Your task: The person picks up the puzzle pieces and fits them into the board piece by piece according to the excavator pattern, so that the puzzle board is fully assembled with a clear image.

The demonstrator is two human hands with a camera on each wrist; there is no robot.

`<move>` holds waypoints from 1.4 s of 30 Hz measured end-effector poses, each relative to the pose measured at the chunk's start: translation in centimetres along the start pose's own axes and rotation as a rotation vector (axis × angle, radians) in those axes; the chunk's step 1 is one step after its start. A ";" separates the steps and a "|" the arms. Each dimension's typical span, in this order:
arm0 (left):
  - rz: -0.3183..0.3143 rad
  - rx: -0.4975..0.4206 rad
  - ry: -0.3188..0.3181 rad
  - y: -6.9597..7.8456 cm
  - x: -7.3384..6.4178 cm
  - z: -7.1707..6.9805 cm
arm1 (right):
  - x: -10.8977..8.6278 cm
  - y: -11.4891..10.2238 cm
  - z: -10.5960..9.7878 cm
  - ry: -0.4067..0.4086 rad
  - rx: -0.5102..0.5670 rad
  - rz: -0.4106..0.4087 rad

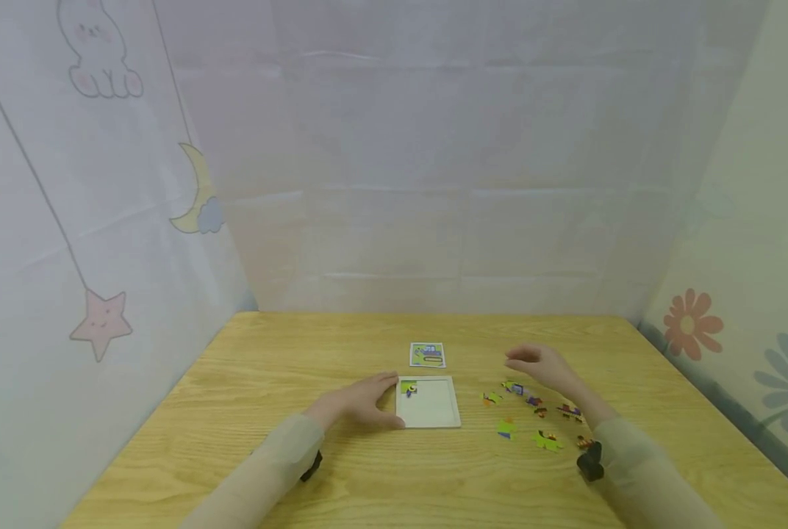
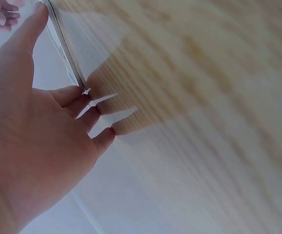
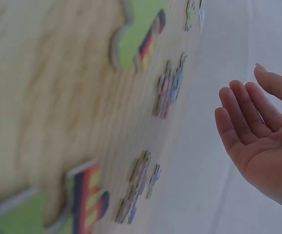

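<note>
Left hand [image 1: 367, 402]: fingers spread apart, clamped on nothing; thumb at near left corner of white tray [image 1: 434, 410], fingertips at far left corner. Right hand [image 1: 545, 367]: fingers close together, loosely curved, nothing held; above table [image 1: 473, 477], near loose puzzle pieces [image 1: 547, 441]. Puzzle pieces scattered right of tray; small coloured section [image 1: 408, 386] fills tray's far left corner. Puzzle pieces judged light, thin, stiff, tabs liable to bend; best pinched by opposite edges. Tray likely light, prone to slide; steady by rim. Picture card [image 1: 428, 355] just beyond.
</note>
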State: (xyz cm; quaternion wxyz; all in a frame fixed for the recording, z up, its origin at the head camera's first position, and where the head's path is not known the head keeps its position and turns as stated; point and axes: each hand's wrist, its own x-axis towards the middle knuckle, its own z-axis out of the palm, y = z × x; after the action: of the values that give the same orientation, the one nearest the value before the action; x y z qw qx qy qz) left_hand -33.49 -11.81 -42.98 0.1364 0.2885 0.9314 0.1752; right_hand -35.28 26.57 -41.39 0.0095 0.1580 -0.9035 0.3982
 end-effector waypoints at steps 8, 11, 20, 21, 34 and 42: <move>-0.001 0.005 -0.006 -0.1 0.1 0.1 | -0.3 1.7 -0.2 -0.005 -0.016 0.008; 0.002 0.007 -0.008 0.0 0.0 0.0 | -0.4 2.1 -0.2 -0.023 -0.017 0.015; 0.007 0.001 -0.012 0.3 -0.4 -0.3 | -0.5 1.8 0.0 -0.099 -0.046 0.064; 0.006 0.001 -0.012 0.3 -0.4 -0.3 | -0.5 1.7 0.0 -0.108 -0.050 0.064; 0.030 0.012 -0.010 -0.4 -0.1 0.1 | -0.8 1.2 0.1 -0.154 -0.042 0.123; 0.031 0.017 -0.009 -0.6 0.2 0.1 | -0.9 1.5 0.3 -0.124 -0.089 0.156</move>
State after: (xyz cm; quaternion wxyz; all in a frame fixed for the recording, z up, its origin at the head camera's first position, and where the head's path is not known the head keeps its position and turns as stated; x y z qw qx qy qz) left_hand -33.93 -12.14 -43.41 0.1354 0.3048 0.9276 0.1682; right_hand -34.86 27.54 -42.85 -0.0706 0.1113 -0.9287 0.3466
